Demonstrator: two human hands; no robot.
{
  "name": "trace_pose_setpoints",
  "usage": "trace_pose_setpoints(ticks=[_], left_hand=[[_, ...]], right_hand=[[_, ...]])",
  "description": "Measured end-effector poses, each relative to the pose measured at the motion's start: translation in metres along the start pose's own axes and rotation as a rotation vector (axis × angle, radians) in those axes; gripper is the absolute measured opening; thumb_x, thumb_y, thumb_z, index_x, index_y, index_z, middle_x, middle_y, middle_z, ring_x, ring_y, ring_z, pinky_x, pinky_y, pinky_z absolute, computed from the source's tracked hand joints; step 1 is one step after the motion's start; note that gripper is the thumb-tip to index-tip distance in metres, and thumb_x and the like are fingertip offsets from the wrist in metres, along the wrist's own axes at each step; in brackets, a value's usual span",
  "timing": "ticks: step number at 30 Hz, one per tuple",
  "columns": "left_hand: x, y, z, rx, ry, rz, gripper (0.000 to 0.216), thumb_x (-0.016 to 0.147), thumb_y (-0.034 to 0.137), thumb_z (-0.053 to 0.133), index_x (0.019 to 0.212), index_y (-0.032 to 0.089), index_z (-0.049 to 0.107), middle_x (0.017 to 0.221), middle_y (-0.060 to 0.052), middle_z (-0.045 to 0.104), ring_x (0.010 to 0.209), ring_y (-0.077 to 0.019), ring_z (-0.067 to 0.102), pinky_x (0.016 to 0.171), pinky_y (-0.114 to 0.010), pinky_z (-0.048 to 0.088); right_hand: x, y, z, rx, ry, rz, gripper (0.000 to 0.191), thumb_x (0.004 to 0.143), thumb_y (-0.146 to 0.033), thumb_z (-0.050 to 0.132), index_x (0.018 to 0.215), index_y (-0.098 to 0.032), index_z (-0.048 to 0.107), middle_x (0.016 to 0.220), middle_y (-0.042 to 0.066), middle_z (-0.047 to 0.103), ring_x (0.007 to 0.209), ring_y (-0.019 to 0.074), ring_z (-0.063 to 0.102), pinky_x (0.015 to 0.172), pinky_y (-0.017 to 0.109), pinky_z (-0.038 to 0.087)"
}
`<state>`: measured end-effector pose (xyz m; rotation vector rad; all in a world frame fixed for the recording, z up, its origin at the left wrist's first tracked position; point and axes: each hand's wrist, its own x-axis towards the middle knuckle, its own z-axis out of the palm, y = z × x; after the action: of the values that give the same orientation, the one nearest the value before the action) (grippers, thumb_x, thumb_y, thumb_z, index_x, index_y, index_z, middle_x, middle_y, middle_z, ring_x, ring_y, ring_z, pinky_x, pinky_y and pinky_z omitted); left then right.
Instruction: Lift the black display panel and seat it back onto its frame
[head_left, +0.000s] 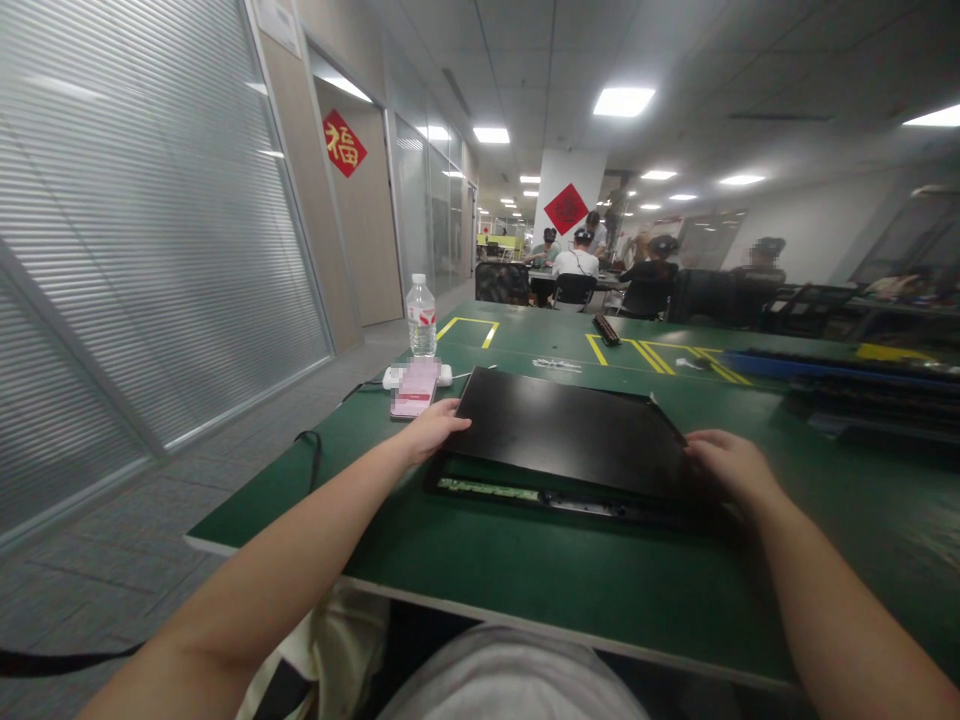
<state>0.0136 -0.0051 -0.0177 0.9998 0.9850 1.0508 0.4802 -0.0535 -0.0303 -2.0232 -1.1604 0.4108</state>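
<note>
A flat black cover panel (pixel 562 430) lies over a black chassis (pixel 525 495) on the green table (pixel 525 580); the chassis's near edge with a green circuit strip shows below the panel. My left hand (pixel 433 428) grips the panel's left edge. At the panel's near right corner, my right hand (pixel 731 465) holds the edge.
A water bottle (pixel 421 317), a pink phone (pixel 415 390) and a white charger (pixel 395 377) sit at the table's far left. Black and blue trays (pixel 862 385) lie at the right. Several seated people work at tables farther back. A glass wall runs along the left.
</note>
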Motion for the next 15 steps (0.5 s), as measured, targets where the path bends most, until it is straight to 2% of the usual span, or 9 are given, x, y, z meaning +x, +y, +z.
trace_pose_setpoints(ticks=[8, 15], left_hand=[[-0.0003, -0.0006, -0.0006, 0.029, -0.018, 0.007, 0.04, 0.071, -0.002, 0.071, 0.107, 0.015, 0.065, 0.092, -0.007, 0.079, 0.086, -0.0224, 0.076, 0.073, -0.031, 0.059], [-0.0006, 0.0, 0.0, 0.047, -0.022, -0.01, 0.045, 0.073, -0.001, 0.07, 0.115, 0.014, 0.063, 0.094, -0.007, 0.079, 0.083, -0.0224, 0.076, 0.072, -0.032, 0.06]], right_hand=[[0.0025, 0.0012, 0.001, -0.054, 0.012, -0.03, 0.029, 0.067, -0.032, 0.064, 0.09, -0.021, 0.078, 0.084, 0.008, 0.075, 0.08, 0.0255, 0.067, 0.069, 0.034, 0.048], [-0.0028, -0.0067, -0.0005, -0.091, 0.028, -0.046, 0.023, 0.067, -0.032, 0.064, 0.082, -0.022, 0.077, 0.086, 0.008, 0.075, 0.082, 0.0258, 0.067, 0.075, 0.036, 0.048]])
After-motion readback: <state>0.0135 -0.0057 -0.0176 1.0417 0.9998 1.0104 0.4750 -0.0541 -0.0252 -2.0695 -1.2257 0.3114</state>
